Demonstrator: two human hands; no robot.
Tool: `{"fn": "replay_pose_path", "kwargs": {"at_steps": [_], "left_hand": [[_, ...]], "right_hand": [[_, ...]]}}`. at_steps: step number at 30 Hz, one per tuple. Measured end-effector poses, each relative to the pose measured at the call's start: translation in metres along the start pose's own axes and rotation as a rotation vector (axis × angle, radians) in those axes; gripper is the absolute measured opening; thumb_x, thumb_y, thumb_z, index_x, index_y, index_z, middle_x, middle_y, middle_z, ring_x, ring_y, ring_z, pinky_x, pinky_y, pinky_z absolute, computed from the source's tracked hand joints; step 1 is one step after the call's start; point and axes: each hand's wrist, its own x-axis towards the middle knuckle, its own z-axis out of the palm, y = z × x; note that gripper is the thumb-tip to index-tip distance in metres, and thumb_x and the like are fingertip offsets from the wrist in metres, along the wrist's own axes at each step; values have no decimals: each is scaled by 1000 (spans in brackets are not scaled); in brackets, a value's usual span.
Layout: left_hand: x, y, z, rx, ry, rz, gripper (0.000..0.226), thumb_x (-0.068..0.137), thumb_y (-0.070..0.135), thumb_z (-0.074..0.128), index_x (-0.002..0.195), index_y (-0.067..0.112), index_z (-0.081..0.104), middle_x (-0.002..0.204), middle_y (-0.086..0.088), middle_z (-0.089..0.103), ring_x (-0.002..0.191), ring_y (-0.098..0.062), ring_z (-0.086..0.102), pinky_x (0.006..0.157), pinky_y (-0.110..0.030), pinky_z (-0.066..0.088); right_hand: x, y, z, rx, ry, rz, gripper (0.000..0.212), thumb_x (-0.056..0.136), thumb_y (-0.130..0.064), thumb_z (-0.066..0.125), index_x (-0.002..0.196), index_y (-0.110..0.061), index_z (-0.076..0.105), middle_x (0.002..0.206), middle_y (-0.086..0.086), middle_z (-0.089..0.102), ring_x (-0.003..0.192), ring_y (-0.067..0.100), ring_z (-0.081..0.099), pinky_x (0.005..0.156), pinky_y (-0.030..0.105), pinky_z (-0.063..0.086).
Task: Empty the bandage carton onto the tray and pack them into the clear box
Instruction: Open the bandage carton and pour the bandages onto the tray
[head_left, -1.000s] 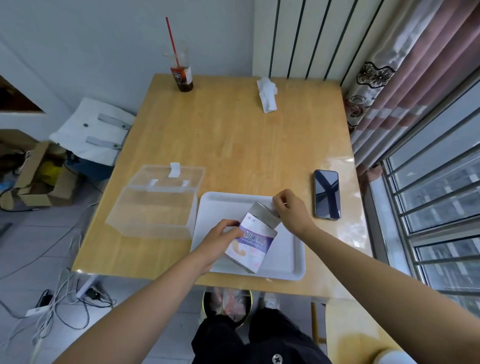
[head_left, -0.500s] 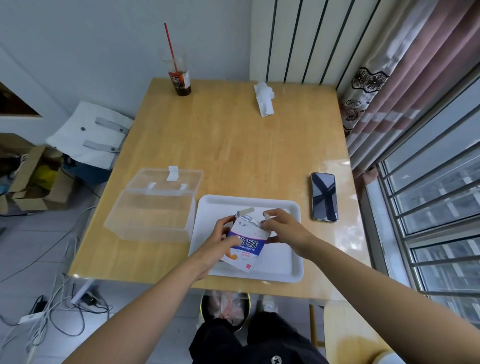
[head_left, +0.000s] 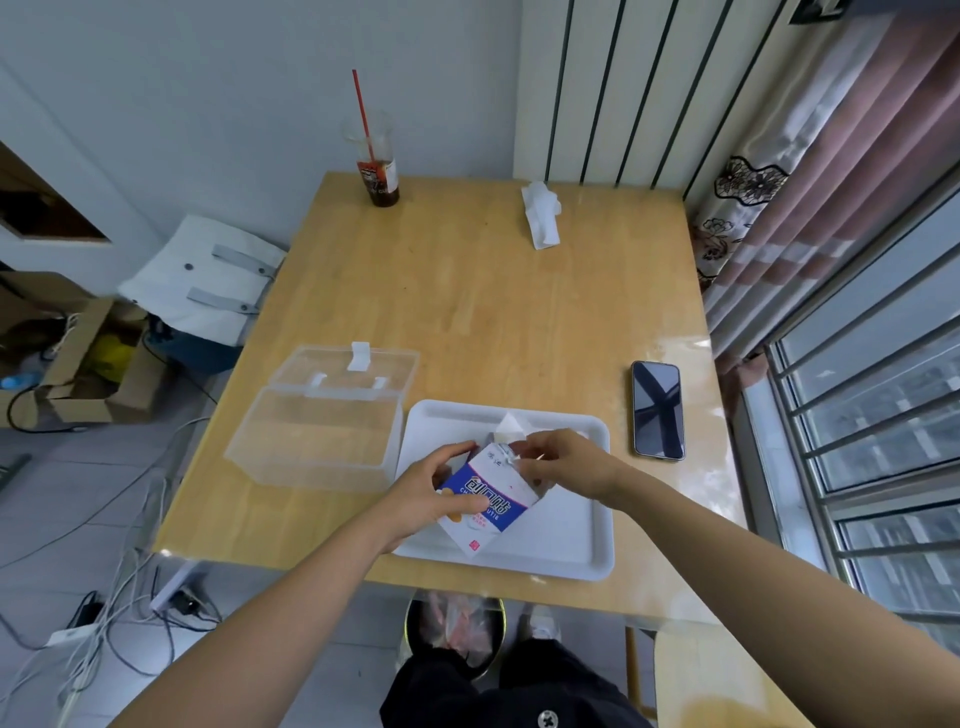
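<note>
A white and blue bandage carton (head_left: 491, 499) is held tilted over the white tray (head_left: 566, 545) at the table's near edge. My left hand (head_left: 426, 493) grips the carton's lower left side. My right hand (head_left: 558, 460) pinches the carton's far end, where a white flap (head_left: 511, 423) stands open. No bandages show on the tray. The clear box (head_left: 322, 426) sits just left of the tray with its hinged lid leaning back open.
A black phone (head_left: 657, 409) lies right of the tray. A drink cup with a red straw (head_left: 378, 174) and a crumpled white tissue (head_left: 541, 213) sit at the table's far edge. A bin (head_left: 454, 631) stands under the table's near edge.
The carton's far end flap has been opened by my right hand, and the carton now lies flatter over the tray. My left hand keeps its grip.
</note>
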Motion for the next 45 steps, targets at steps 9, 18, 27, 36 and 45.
{"fn": "replay_pose_path", "kwargs": {"at_steps": [9, 18, 27, 36, 45], "left_hand": [[-1, -8, 0, -456, 100, -209, 76, 65, 40, 85, 128, 13, 51, 112, -6, 69, 103, -21, 64, 99, -41, 46], [3, 8, -4, -269, 372, -135, 56, 83, 41, 70, 128, 15, 50, 113, -6, 62, 86, -21, 63, 77, -33, 57], [7, 31, 9, 295, 622, 52, 77, 78, 50, 70, 142, 24, 37, 122, -5, 47, 119, -24, 46, 101, -38, 41], [7, 42, 10, 282, 650, 107, 75, 73, 51, 73, 137, 29, 40, 112, 0, 41, 121, -20, 38, 94, -26, 37], [-3, 47, 1, 180, 556, 201, 47, 99, 47, 33, 140, 25, 41, 132, -1, 43, 128, -15, 36, 103, -26, 27]], "right_hand": [[12, -2, 15, 165, 179, 86, 17, 95, -10, 54, 79, -5, 56, 74, 3, 61, 62, 7, 53, 53, 10, 40], [13, 23, 6, 290, 294, 314, 28, 88, -10, 62, 63, -11, 49, 64, 6, 49, 57, 12, 41, 54, 22, 28], [8, 53, 8, 96, 444, 468, 29, 87, -8, 55, 59, -7, 45, 63, 11, 47, 54, 22, 41, 54, 28, 38], [4, 8, 14, -261, 336, -49, 102, 70, -48, 70, 151, -23, 14, 157, -3, 18, 142, 19, 20, 114, 44, 23], [13, -18, 44, 31, 368, -275, 93, 61, -29, 78, 135, -18, 23, 124, -8, 48, 112, 5, 52, 88, 24, 48]]}}
